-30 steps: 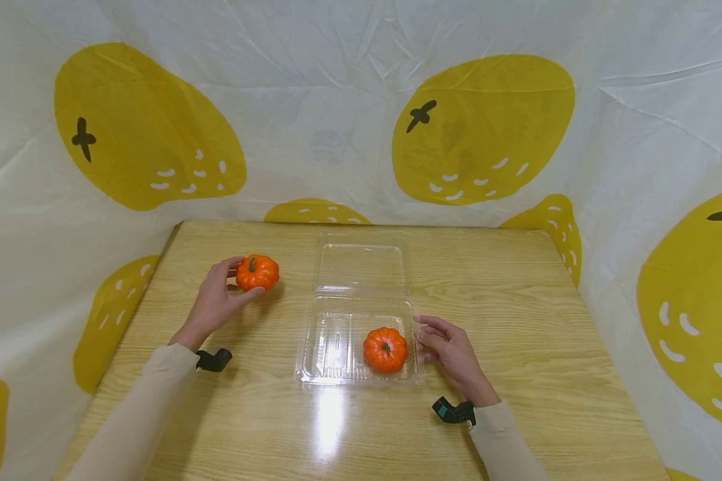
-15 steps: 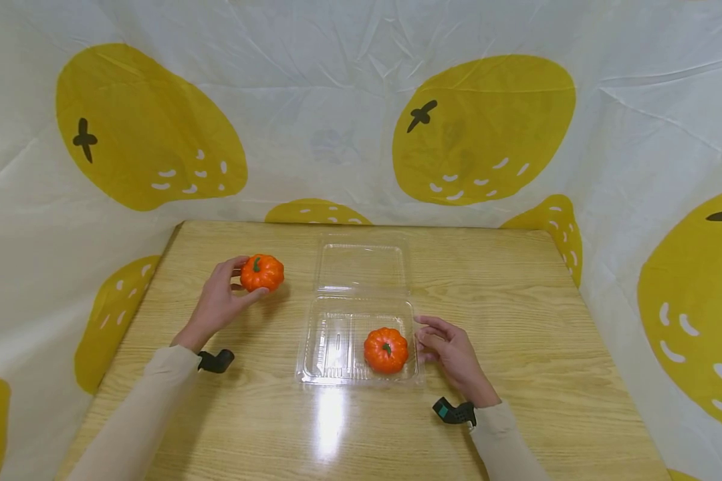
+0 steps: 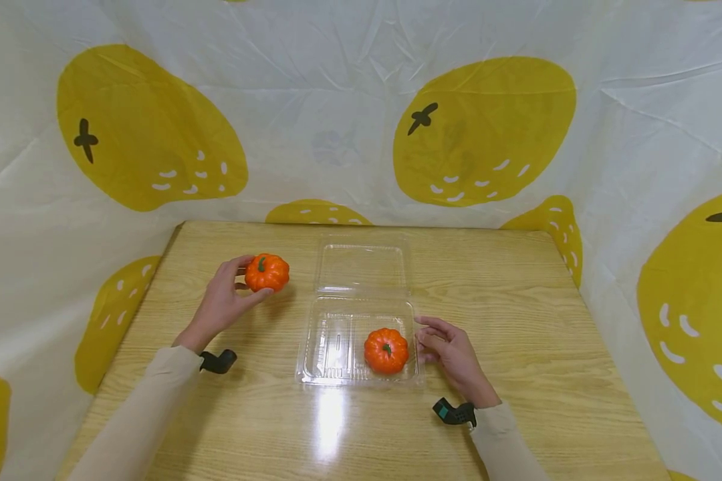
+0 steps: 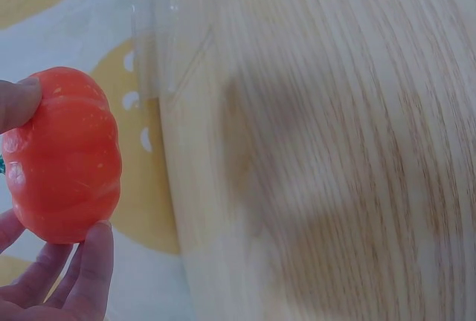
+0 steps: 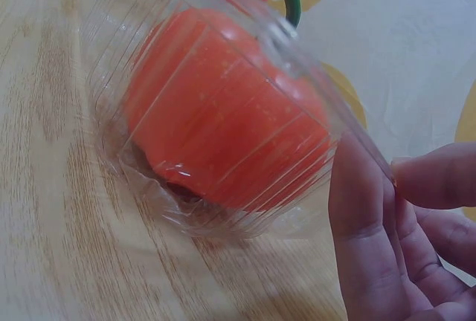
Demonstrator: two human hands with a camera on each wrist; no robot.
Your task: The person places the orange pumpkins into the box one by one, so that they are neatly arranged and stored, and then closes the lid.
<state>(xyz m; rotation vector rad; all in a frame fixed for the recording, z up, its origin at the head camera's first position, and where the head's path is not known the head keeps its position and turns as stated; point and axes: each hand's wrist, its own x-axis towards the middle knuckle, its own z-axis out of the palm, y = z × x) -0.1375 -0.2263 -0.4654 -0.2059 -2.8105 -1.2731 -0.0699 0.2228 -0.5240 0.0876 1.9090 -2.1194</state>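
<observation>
My left hand point(image 3: 224, 300) grips a small orange toy pumpkin point(image 3: 267, 272) with a green stem, held above the table's left part. In the left wrist view, the thumb presses one side of that pumpkin point(image 4: 65, 157) and the fingertips the other. A clear plastic clamshell container point(image 3: 327, 347) lies unfolded at the middle, its lid point(image 3: 364, 267) laid back away from me. Inside the base, toward the right, sits a second orange pumpkin point(image 3: 386, 351), stem up. At the container's right edge my right hand point(image 3: 454, 354) pinches the rim point(image 5: 372, 139) between thumb and fingers.
The wooden table point(image 3: 517, 300) extends on both sides of the container. A white curtain point(image 3: 325, 100) printed with big yellow fruit hangs behind and along the sides. Black wrist cameras point(image 3: 218, 362) are worn on both wrists.
My left hand has moved slightly to the right, carrying its pumpkin toward the container. The right hand, the container and the pumpkin inside have stayed in place.
</observation>
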